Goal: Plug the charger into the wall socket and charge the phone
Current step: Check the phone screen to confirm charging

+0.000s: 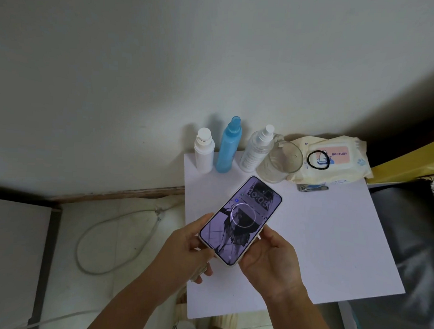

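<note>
The phone (241,219) is held above the white table (331,237), tilted, its lit lock screen showing 10:05 and a ring in the middle. My left hand (186,252) grips its lower left edge. My right hand (269,259) holds its lower right edge and bottom end. A white cable (90,236) lies in a loop on the pale floor to the left. Where the cable meets the phone is hidden by my hands. No wall socket or charger plug is in view.
At the table's back stand a white bottle (204,151), a blue bottle (229,147), a clear spray bottle (257,151) and a glass cup (282,159). A wipes pack (334,158) carries a black hair tie; nail clippers (312,187) lie beside it. A dark bed edge is at right.
</note>
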Demonstrator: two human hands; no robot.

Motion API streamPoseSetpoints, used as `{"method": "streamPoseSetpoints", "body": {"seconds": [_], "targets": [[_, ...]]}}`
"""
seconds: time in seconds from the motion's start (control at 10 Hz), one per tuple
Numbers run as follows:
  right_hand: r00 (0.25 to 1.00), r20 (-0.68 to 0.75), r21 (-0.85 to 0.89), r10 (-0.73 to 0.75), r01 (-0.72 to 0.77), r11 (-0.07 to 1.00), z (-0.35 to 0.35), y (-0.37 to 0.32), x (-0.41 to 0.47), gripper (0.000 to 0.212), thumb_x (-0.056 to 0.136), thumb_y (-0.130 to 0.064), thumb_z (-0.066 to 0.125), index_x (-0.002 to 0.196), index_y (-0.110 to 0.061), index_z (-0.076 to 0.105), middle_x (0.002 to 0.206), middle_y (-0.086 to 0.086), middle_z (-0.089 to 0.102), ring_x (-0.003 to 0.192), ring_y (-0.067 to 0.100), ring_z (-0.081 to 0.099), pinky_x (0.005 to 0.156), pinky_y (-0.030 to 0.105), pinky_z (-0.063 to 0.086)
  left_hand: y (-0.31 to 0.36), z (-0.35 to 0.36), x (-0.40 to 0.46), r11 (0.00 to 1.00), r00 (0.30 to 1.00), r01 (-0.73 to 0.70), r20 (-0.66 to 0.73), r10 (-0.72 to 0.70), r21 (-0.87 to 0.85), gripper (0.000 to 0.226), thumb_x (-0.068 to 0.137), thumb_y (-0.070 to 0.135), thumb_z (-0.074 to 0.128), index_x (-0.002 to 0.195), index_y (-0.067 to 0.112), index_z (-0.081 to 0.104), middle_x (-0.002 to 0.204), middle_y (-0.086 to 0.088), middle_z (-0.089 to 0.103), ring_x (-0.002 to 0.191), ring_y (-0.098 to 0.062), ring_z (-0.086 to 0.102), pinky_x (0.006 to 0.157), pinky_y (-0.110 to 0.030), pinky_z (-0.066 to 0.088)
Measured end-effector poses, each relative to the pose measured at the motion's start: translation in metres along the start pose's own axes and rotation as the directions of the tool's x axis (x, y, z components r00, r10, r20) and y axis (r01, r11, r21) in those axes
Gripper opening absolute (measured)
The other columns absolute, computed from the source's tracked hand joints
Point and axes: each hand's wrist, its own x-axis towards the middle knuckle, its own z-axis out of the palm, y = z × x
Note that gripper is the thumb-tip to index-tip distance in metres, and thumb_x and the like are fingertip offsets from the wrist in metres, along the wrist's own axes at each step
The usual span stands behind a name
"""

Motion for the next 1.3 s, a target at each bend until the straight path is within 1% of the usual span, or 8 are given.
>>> {"method": "streamPoseSetpoints", "body": {"seconds": [0.2,0.4,0.5,0.7,0.9,1.1,1.2,1.3], "targets": [[1.000,0.004,0.003,0.015,-0.015,1.000,-0.001,0.001,0.001,0.042,0.098,-0.025,0.030,0.124,-0.007,0.058,0.139,0.022,0.051,0.120,0.037,0.053,0.098,0.053,0.043,-0.001,-0.002,0.002,1.000,1.000,0.005,0.013,-0.005,0.006,0.072,0.080,-0.007,0.048,0.090,0.063,0.057,0.062,0.001,0.069,0.050,-0.016,0.061,0.046,-0.028,0.052],[0.999,-0.027,-0.035,0.017,-0.018,0.999,-0.005,0.001,0.005,0.043,0.100,-0.027,0.030,0.126,-0.008,0.058,0.128,0.021,0.061,0.110,0.034,0.061,0.082,0.049,0.053,-0.010,-0.001,0.009,1.000,0.999,0.018,0.028,-0.017,-0.023,0.068,0.080,-0.004,0.049,0.091,0.062,0.056,0.065,0.005,0.071,0.053,-0.013,0.063,0.045,-0.024,0.051],[0.991,-0.130,-0.204,-0.004,-0.023,0.979,-0.008,-0.002,0.010,0.034,0.099,-0.021,0.038,0.115,-0.007,0.064,0.108,0.019,0.072,0.094,0.032,0.069,0.077,0.044,0.058,-0.024,-0.003,0.014,0.998,0.999,0.042,0.028,-0.041,-0.038,0.066,0.081,-0.004,0.048,0.093,0.061,0.056,0.065,0.006,0.071,0.055,-0.011,0.063,0.047,-0.022,0.050],[0.920,-0.354,-0.734,-0.168,-0.162,0.660,-0.027,-0.001,0.006,0.016,0.095,-0.016,0.048,0.095,-0.009,0.063,0.090,0.017,0.070,0.077,0.032,0.067,0.065,0.034,0.054,-0.053,-0.007,0.029,0.993,0.996,0.086,0.012,-0.088,0.077,0.073,0.080,-0.006,0.042,0.085,0.065,0.054,0.059,0.012,0.067,0.052,-0.003,0.060,0.047,-0.017,0.049],[0.904,-0.395,-0.835,-0.161,-0.281,0.473,-0.042,0.005,-0.001,0.018,0.094,-0.010,0.044,0.092,-0.006,0.062,0.081,0.016,0.067,0.063,0.025,0.059,0.057,0.026,0.046,-0.075,-0.007,0.038,0.975,0.992,0.120,-0.057,-0.111,0.188,0.058,0.082,-0.008,0.039,0.114,0.040,0.045,0.084,0.011,0.060,0.059,-0.007,0.059,0.049,-0.012,0.047],[0.934,-0.290,-0.952,-0.210,-0.258,0.167,-0.050,0.014,0.001,0.025,0.089,0.000,0.038,0.087,-0.013,0.059,0.078,0.008,0.064,0.058,0.016,0.054,0.045,0.013,0.041,-0.089,0.007,0.039,0.914,0.953,0.168,-0.298,-0.055,0.369,0.020,0.085,0.011,0.056,0.098,0.021,0.045,0.089,0.001,0.059,0.070,-0.007,0.055,0.059,-0.015,0.040],[0.946,-0.223,-0.971,-0.234,-0.237,-0.030,-0.056,0.017,0.002,0.023,0.087,-0.006,0.039,0.087,-0.022,0.056,0.089,0.005,0.066,0.073,0.017,0.060,0.067,0.023,0.048,-0.088,0.010,0.039,0.838,0.941,0.178,-0.338,0.008,0.516,0.016,0.087,0.019,0.055,0.102,0.018,0.048,0.089,0.002,0.057,0.071,-0.008,0.054,0.059,-0.015,0.040],[0.953,-0.183,-0.957,-0.243,-0.229,-0.178,-0.058,0.018,-0.002,0.021,0.088,-0.010,0.040,0.089,-0.025,0.054,0.091,-0.002,0.061,0.080,0.014,0.057,0.074,0.022,0.045,-0.085,0.010,0.038,0.714,0.939,0.214,-0.342,0.037,0.666,0.023,0.090,0.023,0.050,0.112,0.016,0.048,0.105,0.000,0.061,0.091,-0.012,0.058,0.079,-0.022,0.047]]}}
